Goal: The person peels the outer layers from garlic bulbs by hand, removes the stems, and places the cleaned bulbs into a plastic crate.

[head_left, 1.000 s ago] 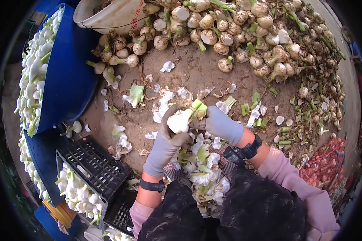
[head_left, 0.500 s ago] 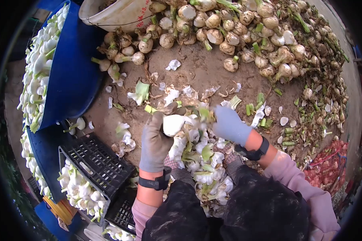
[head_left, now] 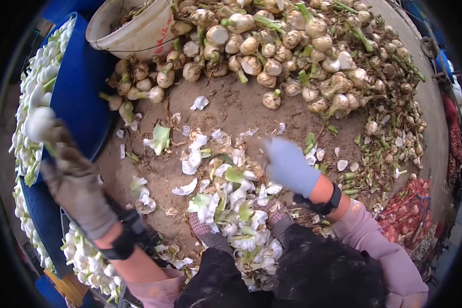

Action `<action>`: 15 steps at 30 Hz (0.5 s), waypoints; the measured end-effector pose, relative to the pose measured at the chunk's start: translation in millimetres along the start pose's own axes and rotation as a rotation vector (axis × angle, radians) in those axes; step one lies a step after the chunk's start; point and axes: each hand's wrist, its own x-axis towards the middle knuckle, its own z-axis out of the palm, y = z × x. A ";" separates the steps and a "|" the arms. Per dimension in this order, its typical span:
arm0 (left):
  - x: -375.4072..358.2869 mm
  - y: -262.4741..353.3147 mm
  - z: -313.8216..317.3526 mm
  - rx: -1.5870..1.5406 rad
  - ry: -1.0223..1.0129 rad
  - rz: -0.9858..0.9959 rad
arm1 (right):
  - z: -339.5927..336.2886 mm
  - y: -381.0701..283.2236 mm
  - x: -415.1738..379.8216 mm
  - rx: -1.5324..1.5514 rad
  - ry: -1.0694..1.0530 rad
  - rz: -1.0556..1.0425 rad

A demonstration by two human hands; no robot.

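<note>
My left hand (head_left: 72,177), in a grey glove, is stretched out to the far left with a peeled white garlic bulb (head_left: 38,123) at its fingertips, over the blue tub (head_left: 82,97) full of peeled white bulbs. My right hand (head_left: 287,164), also gloved and blurred by motion, hovers over the dirt floor beyond a heap of white and green peelings (head_left: 236,205) between my knees. I cannot make out anything in the right hand. A big pile of unpeeled, dirty garlic bulbs (head_left: 292,46) lies across the top of the view.
A white bucket (head_left: 133,31) lies tipped at the top left among the unpeeled bulbs. A crate of peeled bulbs (head_left: 87,256) sits at the lower left. A red mesh sack (head_left: 410,210) is at the right, with cut green stems (head_left: 354,179) scattered nearby.
My left hand has swung far left with the peeled bulb, from in front of me to over the blue tub. The right hand let go of the bulb and stayed near the middle.
</note>
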 end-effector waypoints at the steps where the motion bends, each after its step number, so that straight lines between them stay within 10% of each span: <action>1: 11.0 18.2 13.9 -0.025 -0.025 0.011 | -7.8 12.0 13.5 0.010 0.207 0.102; 4: 9.0 -41.9 14.4 0.610 0.002 0.209 | -3.2 58.0 62.6 -0.235 0.546 0.227; 7: -25.0 -123.3 -5.3 0.835 0.261 -0.247 | 27.4 90.2 94.1 -0.098 0.320 0.296; 10: -66.4 -173.8 -23.6 1.361 0.030 -0.296 | -11.2 9.6 61.3 0.754 0.157 0.245; 15: -88.1 -186.5 -32.9 0.905 0.150 -0.532 | 23.5 -23.8 40.7 1.762 0.028 0.351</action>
